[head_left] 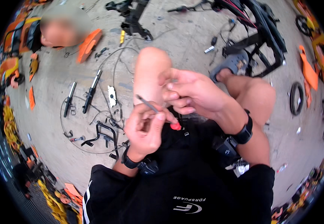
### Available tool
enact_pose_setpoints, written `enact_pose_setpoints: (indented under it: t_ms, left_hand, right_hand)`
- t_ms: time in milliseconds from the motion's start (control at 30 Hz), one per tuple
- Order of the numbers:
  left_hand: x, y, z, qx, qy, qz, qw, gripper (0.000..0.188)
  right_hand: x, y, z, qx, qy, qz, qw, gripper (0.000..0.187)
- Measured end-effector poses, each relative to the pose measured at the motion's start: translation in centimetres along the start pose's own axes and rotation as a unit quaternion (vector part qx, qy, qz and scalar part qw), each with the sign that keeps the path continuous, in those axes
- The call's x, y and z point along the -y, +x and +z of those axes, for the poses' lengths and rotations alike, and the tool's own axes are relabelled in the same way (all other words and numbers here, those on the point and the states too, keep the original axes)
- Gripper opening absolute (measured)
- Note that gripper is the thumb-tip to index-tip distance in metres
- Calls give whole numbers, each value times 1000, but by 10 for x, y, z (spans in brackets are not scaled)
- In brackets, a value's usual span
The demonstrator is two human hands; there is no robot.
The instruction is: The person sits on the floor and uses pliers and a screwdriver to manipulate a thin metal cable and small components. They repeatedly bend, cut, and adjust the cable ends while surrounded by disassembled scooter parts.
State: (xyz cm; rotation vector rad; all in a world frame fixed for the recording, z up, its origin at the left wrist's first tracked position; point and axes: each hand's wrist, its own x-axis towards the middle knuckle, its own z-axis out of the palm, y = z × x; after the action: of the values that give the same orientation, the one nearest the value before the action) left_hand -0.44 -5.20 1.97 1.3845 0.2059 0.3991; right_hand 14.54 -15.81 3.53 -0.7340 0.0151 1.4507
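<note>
My left hand (144,128) is closed, with a slim dark metal rod (147,103) pinched between thumb and fingers. One end of the rod sticks out up and to the left. A red piece (176,127) shows below the fingertips, in line with the rod; the grip hides whether the two are joined. To the right and slightly higher, my right hand (197,91) has its fingers curled and its fingertips drawn together. Whatever they may pinch is too small to tell. The hands are close together above my lap, in front of my bare knee.
On the concrete floor to the left lie two fork tubes (92,91), cables and a black tubular bracket (104,135). A black vehicle frame (261,41) stands at the upper right, near my grey clog (231,64). Another person (31,35) is at the upper left beside an orange panel (89,45).
</note>
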Motion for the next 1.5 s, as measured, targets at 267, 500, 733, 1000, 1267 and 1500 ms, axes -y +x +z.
enact_pose_setpoints:
  t_ms: [267, 500, 733, 1000, 1267, 1500]
  left_hand:
    - [-1, -5, -6, -33, 6, -22, 999, 13]
    - [1, -5, -7, -45, -14, -10, 999, 13]
    - [3, 0, -9, -48, 180, 146, 972, 18]
    - [-3, 7, -5, -20, 228, 212, 950, 16]
    - [-12, 11, 5, -17, 217, 233, 948, 18]
    - [1, -4, 5, 17, 77, 121, 990, 12]
  right_hand:
    - [-19, -20, 28, -243, -637, -391, 618, 18]
    - [-17, -8, 33, -135, -749, -493, 421, 23]
    - [-17, -10, 29, -122, -754, -518, 385, 24]
    - [-6, -28, 32, -94, -782, -491, 372, 23]
    - [-12, -28, 30, -171, -690, -533, 458, 17]
    - [-8, -42, 7, -212, -548, -498, 638, 21]
